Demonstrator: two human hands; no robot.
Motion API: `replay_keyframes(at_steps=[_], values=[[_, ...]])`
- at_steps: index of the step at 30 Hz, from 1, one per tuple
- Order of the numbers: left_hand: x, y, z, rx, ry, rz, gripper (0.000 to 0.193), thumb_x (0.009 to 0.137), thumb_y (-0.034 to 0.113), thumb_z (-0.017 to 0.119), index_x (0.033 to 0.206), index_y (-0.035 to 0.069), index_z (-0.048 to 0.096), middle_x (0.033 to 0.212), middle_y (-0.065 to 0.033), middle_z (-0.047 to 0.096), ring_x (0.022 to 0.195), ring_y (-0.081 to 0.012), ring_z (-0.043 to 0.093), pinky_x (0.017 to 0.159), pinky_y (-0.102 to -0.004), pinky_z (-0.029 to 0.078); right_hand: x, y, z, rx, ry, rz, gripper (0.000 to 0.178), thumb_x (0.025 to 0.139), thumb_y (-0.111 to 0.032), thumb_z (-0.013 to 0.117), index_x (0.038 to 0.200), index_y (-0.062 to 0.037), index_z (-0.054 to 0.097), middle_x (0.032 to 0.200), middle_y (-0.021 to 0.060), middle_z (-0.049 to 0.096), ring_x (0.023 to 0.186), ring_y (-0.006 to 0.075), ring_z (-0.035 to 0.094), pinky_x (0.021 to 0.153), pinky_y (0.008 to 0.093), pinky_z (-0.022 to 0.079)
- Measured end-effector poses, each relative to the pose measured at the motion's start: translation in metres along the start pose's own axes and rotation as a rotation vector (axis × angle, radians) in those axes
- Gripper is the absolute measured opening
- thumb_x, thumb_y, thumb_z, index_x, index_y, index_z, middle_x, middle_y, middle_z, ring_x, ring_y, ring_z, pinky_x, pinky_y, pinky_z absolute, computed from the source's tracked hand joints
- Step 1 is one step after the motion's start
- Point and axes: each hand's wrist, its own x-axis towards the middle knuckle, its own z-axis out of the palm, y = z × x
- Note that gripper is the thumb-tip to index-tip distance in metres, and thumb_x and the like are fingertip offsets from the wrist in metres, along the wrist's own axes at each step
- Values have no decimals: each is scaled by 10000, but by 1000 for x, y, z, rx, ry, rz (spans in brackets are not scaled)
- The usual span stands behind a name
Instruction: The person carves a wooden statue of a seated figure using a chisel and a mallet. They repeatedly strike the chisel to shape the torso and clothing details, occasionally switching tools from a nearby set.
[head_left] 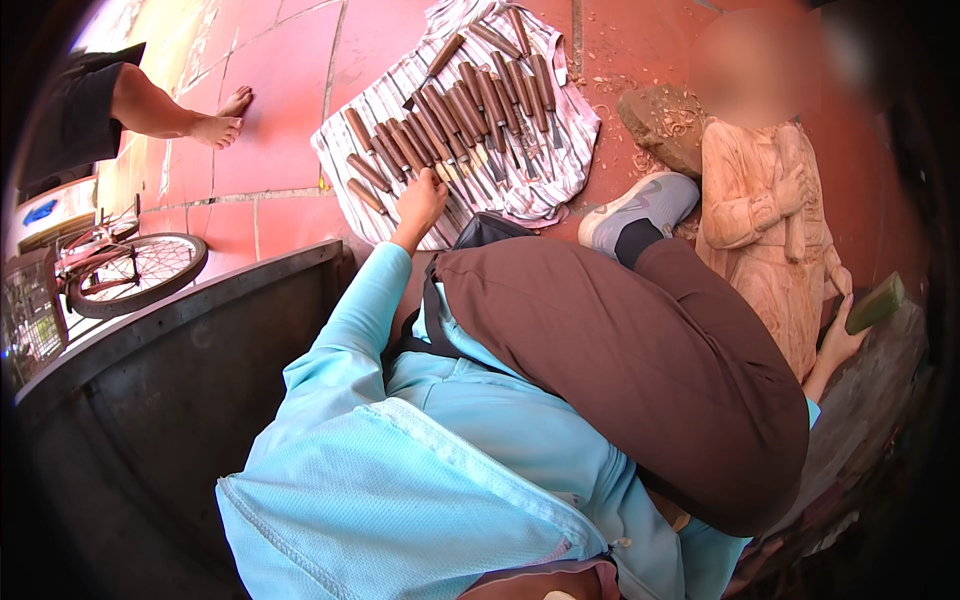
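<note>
My left hand (422,203) reaches over the near edge of a striped cloth (350,125), fingers drawn together among the blades of several carving chisels (470,105). What it pinches, if anything, is too small to make out. The chisels have brown wooden handles and lie in uneven rows. At the far right, my right hand (838,340) is closed around a green, block-like piece (875,303) beside a carved wooden figure (765,230). This figure, in pale reddish wood, lies next to my leg, its arms folded over a rod-like shape; its head is blurred.
Wood shavings (625,75) and a rough brown block (665,125) lie on the red tiles beyond my shoe (640,210). A dark metal panel (180,380) stands to my left, with a bicycle wheel (135,275) behind it. Another person's bare leg (155,105) extends at upper left.
</note>
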Motion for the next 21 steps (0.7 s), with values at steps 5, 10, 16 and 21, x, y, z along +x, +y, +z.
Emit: replay_keyframes(at_steps=[5, 10, 16, 21], values=[[5, -37, -12, 30, 195, -59, 325, 908, 356, 518, 1038, 61, 565, 1067, -235, 561, 916, -449, 607, 800, -527, 479, 0, -3, 2, 3, -4, -12, 407, 838, -247, 750, 1121, -3, 589, 954, 133, 688, 851, 202, 652, 775, 342, 516], [19, -96, -26, -14, 150, -421, 320, 849, 310, 579, 1021, 42, 614, 988, -163, 665, 873, -344, 658, 785, -460, 523, -4, -3, -1, 16, 5, -2, 406, 838, -250, 750, 1121, -6, 591, 952, 131, 689, 850, 199, 652, 775, 341, 515], [15, -113, -13, -472, 37, -482, 304, 787, 300, 708, 881, 13, 673, 755, -94, 666, 682, -158, 640, 621, -316, 524, -16, 17, -27, 36, 89, 8, 404, 838, -253, 750, 1120, -9, 593, 950, 127, 691, 848, 196, 653, 774, 339, 515], [19, -88, 15, -284, 77, -181, 362, 817, 303, 701, 922, -44, 696, 752, -141, 687, 644, -231, 671, 638, -367, 517, -64, 64, -106, 26, 375, 77, 403, 839, -256, 750, 1119, -12, 595, 948, 125, 692, 847, 194, 653, 774, 338, 515]])
